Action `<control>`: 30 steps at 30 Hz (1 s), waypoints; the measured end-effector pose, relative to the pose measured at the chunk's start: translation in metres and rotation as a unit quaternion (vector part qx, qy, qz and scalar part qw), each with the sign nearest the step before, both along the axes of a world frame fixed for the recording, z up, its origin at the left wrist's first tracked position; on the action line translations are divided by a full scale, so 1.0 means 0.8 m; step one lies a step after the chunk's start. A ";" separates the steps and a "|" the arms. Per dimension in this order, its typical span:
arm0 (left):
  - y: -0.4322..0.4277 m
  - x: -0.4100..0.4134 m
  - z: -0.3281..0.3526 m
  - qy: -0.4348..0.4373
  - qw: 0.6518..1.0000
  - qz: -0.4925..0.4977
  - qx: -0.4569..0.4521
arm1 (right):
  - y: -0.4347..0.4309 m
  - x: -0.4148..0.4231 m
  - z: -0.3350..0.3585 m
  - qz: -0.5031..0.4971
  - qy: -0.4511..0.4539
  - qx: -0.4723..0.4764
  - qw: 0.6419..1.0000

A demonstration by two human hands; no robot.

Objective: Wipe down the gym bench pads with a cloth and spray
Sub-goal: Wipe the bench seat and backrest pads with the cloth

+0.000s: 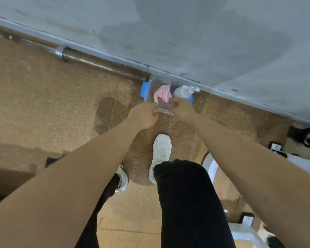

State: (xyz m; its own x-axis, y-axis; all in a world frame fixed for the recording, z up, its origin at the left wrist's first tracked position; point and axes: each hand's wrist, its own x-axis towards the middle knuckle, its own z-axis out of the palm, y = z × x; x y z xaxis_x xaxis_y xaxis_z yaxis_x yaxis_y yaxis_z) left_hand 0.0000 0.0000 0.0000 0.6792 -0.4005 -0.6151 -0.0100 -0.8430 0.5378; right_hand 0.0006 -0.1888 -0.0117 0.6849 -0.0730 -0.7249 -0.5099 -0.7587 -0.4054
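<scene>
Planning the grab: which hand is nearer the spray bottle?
Right. The right hand sits right beside the spray bottle; the left hand is farther, past the pink cloth.

The clear box is hemmed in behind by the wall and at its left corner by the end of a barbell laid along the wall. Its near rim is gripped by the left hand and right hand, with a white shoe planted close behind; open floor is left to the box's left.
</scene>
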 end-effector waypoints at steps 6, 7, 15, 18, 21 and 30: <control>-0.060 0.057 -0.188 -0.049 0.996 -0.068 0.020 | -0.032 0.055 -0.194 0.049 0.040 -0.004 0.998; -0.072 0.060 -0.217 -0.054 0.996 -0.074 0.024 | -0.038 0.062 -0.211 0.080 0.039 -0.017 0.996; -0.126 0.082 -0.351 0.045 0.987 -0.098 0.120 | -0.055 0.072 -0.280 0.200 -0.050 0.003 0.979; -0.121 0.082 -0.344 0.043 0.994 -0.051 0.087 | -0.056 0.066 -0.273 0.147 -0.043 -0.008 0.988; -0.109 0.074 -0.301 0.035 0.998 0.006 0.045 | -0.049 0.049 -0.232 0.064 -0.045 0.007 0.997; -0.026 0.023 -0.083 0.013 0.988 0.109 -0.111 | -0.045 -0.014 -0.044 -0.020 -0.139 0.059 0.988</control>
State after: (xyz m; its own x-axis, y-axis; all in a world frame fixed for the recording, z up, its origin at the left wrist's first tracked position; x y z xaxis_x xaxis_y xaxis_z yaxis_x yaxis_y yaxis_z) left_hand 0.0180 -0.0208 -0.0667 0.7493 -0.3724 -0.5476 0.1759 -0.6852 0.7068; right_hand -0.0109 -0.2252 -0.0467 0.8574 -0.0307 -0.5137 -0.3948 -0.6795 -0.6184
